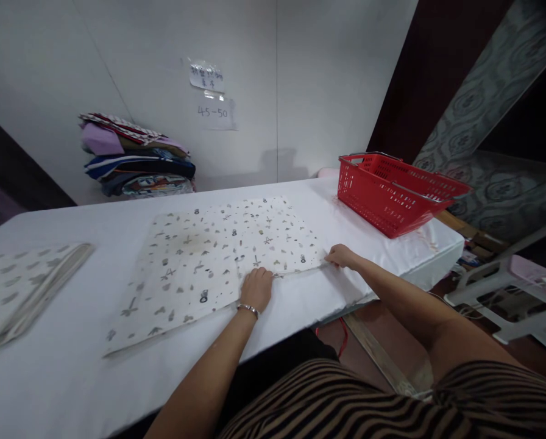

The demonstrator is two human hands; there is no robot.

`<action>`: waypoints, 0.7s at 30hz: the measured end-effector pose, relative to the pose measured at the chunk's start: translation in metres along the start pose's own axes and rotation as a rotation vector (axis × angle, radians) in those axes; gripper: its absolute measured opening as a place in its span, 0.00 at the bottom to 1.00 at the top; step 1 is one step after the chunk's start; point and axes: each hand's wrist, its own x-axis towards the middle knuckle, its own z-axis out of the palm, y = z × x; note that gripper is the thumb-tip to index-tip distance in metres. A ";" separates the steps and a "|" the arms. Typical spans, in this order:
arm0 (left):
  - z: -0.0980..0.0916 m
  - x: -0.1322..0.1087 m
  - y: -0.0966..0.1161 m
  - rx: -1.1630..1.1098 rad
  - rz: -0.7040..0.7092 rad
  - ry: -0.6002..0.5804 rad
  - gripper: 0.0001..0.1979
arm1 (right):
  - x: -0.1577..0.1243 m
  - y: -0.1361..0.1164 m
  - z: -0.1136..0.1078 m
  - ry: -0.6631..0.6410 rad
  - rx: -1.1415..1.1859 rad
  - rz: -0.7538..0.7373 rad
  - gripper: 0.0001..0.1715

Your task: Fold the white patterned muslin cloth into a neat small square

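A white cloth (186, 262) printed with small grey and brown motifs lies spread on the white-covered table (300, 323). Its right part appears folded over, with layered edges along the front. My left hand (257, 288), with a bracelet at the wrist, grips the front edge near the middle, fingers bent over it and partly hidden. At the front right corner, my right hand (342, 256) is closed, pinching the cloth between thumb and fingers.
A red plastic basket (387, 198) with metal handles stands at the table's back right. Another folded printed cloth (21, 286) lies at the left. Folded fabrics (138, 158) are stacked behind the table, against the wall. A white stool (520, 299) stands right.
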 end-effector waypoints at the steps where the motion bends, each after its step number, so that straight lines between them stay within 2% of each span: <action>1: 0.000 0.000 0.000 0.000 0.000 0.004 0.12 | 0.000 -0.003 -0.001 0.004 0.023 -0.009 0.11; 8: 0.000 0.000 0.000 -0.004 -0.006 0.005 0.13 | -0.001 -0.017 -0.003 0.013 0.252 -0.119 0.05; 16: 0.000 0.000 0.000 -0.025 -0.006 -0.001 0.13 | 0.001 0.008 0.008 -0.035 0.223 0.041 0.12; 21: 0.001 0.001 0.000 -0.030 -0.010 -0.005 0.12 | 0.001 0.006 0.002 -0.114 0.184 0.115 0.14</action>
